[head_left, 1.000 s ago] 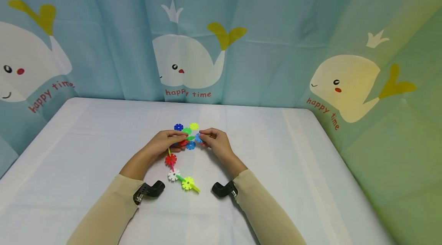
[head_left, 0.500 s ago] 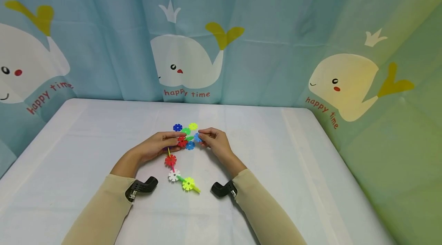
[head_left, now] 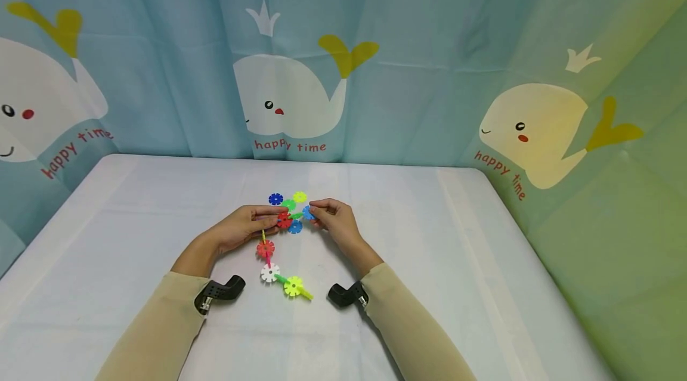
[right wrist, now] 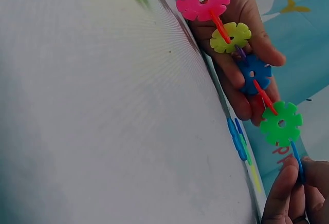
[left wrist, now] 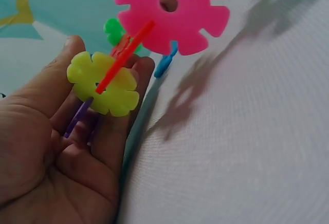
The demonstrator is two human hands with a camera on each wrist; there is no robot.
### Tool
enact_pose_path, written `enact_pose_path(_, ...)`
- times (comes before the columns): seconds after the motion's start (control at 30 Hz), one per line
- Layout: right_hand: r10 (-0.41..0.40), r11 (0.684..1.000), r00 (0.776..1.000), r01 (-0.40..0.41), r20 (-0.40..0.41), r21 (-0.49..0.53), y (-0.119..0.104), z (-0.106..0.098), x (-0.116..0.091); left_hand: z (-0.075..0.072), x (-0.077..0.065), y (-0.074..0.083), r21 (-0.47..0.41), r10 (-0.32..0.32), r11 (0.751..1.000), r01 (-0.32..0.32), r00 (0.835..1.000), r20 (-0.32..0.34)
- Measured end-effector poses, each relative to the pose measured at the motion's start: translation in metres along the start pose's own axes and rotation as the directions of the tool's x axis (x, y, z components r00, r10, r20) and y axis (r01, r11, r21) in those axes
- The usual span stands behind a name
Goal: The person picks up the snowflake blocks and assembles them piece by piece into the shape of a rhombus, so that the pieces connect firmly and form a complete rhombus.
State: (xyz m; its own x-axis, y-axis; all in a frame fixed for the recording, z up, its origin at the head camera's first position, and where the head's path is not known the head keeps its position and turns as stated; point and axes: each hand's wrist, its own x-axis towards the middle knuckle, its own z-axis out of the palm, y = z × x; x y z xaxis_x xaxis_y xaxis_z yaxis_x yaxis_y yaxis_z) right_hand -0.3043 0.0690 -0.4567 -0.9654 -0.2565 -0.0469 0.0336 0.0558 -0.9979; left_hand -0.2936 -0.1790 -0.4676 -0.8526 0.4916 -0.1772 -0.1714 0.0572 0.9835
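A chain of slotted plastic snowflake discs runs from between both hands toward the near side, with a red disc (head_left: 284, 220), a pink-red disc (head_left: 265, 248), a white disc (head_left: 270, 272) and a yellow disc (head_left: 293, 287). My left hand (head_left: 241, 228) holds the chain near a blue disc (right wrist: 251, 74), thumb on one side and fingers on the other. At the chain's far end, my right hand (head_left: 339, 223) pinches a light blue disc (head_left: 308, 212), slotted into the green disc (right wrist: 281, 124). In the left wrist view, a yellow link disc (left wrist: 110, 93) hangs before the left palm.
Loose discs lie just beyond the hands on the white table (head_left: 429, 262): dark blue (head_left: 276, 198), green (head_left: 288, 204), yellow (head_left: 300, 197) and blue (head_left: 295, 226). A curtain (head_left: 418, 71) with whale prints stands along the table's back and right sides.
My left hand has drawn slightly left, uncovering more of the red disc. The right hand keeps its pinch nearly in place. The near end of the chain has shifted slightly.
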Motion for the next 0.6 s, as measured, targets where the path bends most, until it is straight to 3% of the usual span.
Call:
enact_pose_path(0.17,-0.005,1.000,1.000,0.005,-0.016,0.002,0.014,-0.001,0.009,0.001,0.001,-0.001,0.023,-0.006,1.000,0.007,1.000,-0.030)
enact_pose_path(0.43,-0.019,1.000,0.999,0.019,-0.036,0.015,0.019,0.000,0.011,0.005,0.004,-0.004,0.042,0.017,0.999,-0.013,0.996,-0.086)
enact_pose_path(0.6,-0.025,1.000,0.999,0.025,-0.034,0.009,0.019,0.001,0.010,0.013,0.009,-0.004,0.077,0.004,0.997,0.009,0.987,-0.158)
